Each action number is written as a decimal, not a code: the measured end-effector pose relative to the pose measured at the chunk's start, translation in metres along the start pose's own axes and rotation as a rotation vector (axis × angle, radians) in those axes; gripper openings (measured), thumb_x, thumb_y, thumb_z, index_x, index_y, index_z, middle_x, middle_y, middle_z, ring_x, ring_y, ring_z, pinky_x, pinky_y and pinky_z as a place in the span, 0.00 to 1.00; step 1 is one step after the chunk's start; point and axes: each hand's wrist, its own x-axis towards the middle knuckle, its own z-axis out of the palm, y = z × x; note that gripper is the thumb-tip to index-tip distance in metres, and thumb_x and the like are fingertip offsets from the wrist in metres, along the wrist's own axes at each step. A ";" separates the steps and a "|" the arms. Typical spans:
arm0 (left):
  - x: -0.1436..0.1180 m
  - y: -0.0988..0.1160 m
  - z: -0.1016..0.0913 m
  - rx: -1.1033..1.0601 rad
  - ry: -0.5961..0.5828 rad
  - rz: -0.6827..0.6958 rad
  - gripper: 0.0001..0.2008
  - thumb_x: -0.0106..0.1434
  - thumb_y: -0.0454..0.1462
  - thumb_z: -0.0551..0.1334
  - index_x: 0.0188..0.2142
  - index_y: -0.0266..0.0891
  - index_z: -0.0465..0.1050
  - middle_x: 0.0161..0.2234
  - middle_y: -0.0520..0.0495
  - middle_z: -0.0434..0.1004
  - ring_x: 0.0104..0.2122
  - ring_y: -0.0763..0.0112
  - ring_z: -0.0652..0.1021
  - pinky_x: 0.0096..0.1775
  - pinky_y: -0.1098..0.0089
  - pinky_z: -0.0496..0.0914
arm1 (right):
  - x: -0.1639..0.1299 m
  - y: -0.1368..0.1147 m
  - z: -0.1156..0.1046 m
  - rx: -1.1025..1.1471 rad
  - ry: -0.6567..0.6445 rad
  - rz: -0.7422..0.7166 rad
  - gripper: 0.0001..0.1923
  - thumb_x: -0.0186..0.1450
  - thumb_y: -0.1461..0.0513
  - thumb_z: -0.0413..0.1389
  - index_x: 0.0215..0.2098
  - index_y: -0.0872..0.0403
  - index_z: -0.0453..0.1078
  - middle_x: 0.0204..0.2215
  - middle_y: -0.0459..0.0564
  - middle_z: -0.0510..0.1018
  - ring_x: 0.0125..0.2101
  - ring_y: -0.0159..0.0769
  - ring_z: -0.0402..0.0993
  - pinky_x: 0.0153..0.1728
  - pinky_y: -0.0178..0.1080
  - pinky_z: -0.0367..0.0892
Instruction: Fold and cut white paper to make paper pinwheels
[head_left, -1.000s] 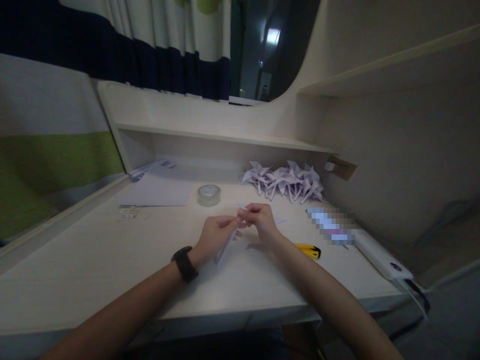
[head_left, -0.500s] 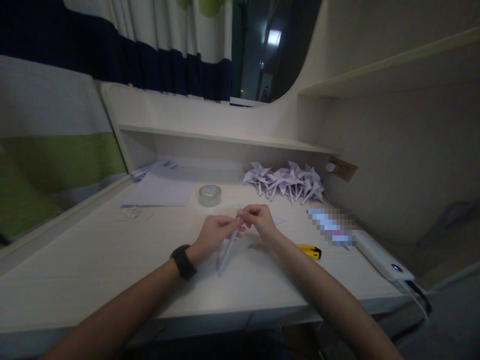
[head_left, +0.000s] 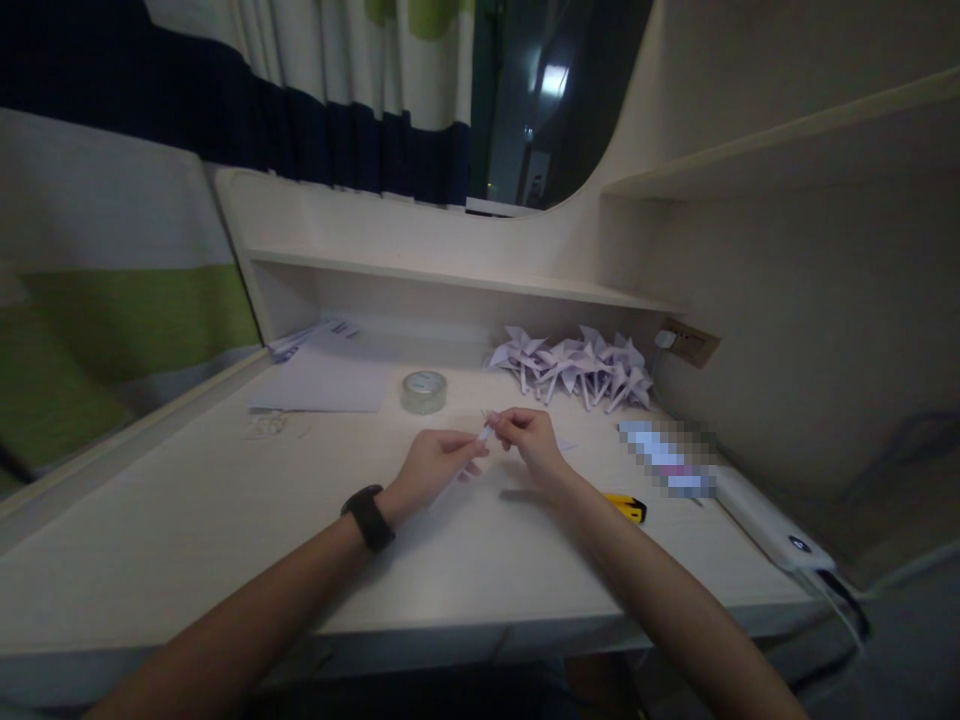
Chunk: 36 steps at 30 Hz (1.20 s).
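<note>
paper strip [head_left: 480, 441]: mostly hidden by hands | flat item [head_left: 666, 456]: pixelated, perhaps paper

Tape roll [head_left: 424, 391], paper pinwheels [head_left: 574, 365], yellow cutter [head_left: 627, 508], paper sheets [head_left: 319, 385].

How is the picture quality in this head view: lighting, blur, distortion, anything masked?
Head view: dim, with the left hand and right hand murky around the small paper piece; wide-angle bending of the desk edges and shelf; a pixelated patch masks something on the desk; bright glare in the dark opening above.
</note>
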 end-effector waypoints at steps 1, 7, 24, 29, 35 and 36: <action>0.001 -0.002 -0.003 0.087 0.000 0.036 0.13 0.63 0.42 0.59 0.35 0.35 0.79 0.28 0.44 0.81 0.26 0.67 0.79 0.27 0.72 0.69 | 0.001 0.001 -0.001 0.014 -0.025 0.009 0.19 0.53 0.49 0.63 0.24 0.57 0.75 0.14 0.43 0.68 0.17 0.27 0.58 0.20 0.33 0.53; 0.001 -0.011 -0.020 0.730 0.042 0.430 0.17 0.69 0.40 0.52 0.36 0.39 0.79 0.31 0.43 0.81 0.30 0.64 0.78 0.34 0.69 0.65 | 0.002 0.011 -0.008 -0.132 -0.168 -0.011 0.15 0.54 0.53 0.63 0.30 0.57 0.79 0.20 0.47 0.75 0.20 0.29 0.64 0.22 0.33 0.59; 0.006 -0.013 -0.027 0.952 0.006 0.497 0.12 0.68 0.35 0.54 0.47 0.35 0.73 0.41 0.37 0.80 0.40 0.59 0.79 0.42 0.65 0.70 | 0.006 0.011 -0.010 -0.265 -0.141 -0.044 0.08 0.53 0.57 0.63 0.23 0.55 0.79 0.25 0.51 0.80 0.27 0.36 0.73 0.29 0.37 0.67; 0.008 -0.010 -0.022 1.033 -0.056 0.437 0.14 0.66 0.29 0.52 0.49 0.36 0.70 0.39 0.39 0.79 0.39 0.61 0.78 0.41 0.65 0.69 | 0.006 0.010 -0.008 -0.380 -0.154 -0.200 0.08 0.59 0.59 0.59 0.31 0.53 0.80 0.30 0.52 0.82 0.30 0.39 0.76 0.34 0.39 0.70; 0.041 0.002 -0.056 1.150 0.107 0.307 0.14 0.67 0.29 0.48 0.48 0.33 0.67 0.39 0.36 0.76 0.37 0.60 0.77 0.39 0.65 0.67 | -0.020 -0.015 -0.063 -0.880 -0.254 -0.207 0.14 0.61 0.60 0.59 0.45 0.52 0.77 0.41 0.55 0.81 0.35 0.42 0.78 0.39 0.43 0.70; 0.052 0.006 -0.064 1.162 0.127 0.284 0.13 0.68 0.32 0.49 0.48 0.33 0.66 0.37 0.36 0.76 0.36 0.59 0.77 0.38 0.66 0.66 | -0.029 -0.019 -0.076 -0.987 -0.304 -0.218 0.14 0.60 0.59 0.60 0.44 0.52 0.77 0.42 0.55 0.81 0.40 0.46 0.77 0.41 0.44 0.69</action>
